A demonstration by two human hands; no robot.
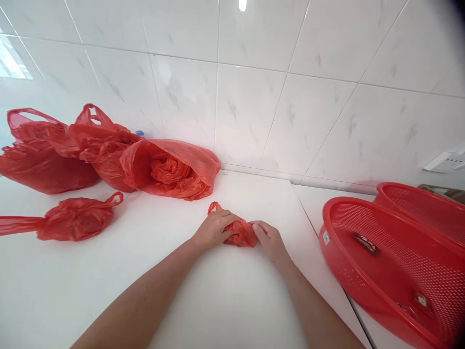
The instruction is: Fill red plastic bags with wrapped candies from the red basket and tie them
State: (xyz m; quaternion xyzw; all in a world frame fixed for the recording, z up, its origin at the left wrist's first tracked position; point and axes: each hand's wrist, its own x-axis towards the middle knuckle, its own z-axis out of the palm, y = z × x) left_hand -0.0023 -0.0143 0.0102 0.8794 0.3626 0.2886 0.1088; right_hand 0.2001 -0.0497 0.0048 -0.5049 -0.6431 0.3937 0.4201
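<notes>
A small crumpled red plastic bag (pixel 240 233) lies on the white counter (pixel 225 295) between both hands. My left hand (pixel 215 228) curls over its left side, fingers closed on the plastic, with one bag loop sticking out behind it. My right hand (pixel 269 240) pinches the bag's right end with bent fingers. Both forearms reach in from the bottom edge.
Several larger red plastic bags (pixel 170 169) are piled against the tiled wall at the left, and one knotted bag (pixel 72 219) lies nearer. Two red perforated baskets (pixel 392 271) stand at the right, near a wall socket (pixel 445 161).
</notes>
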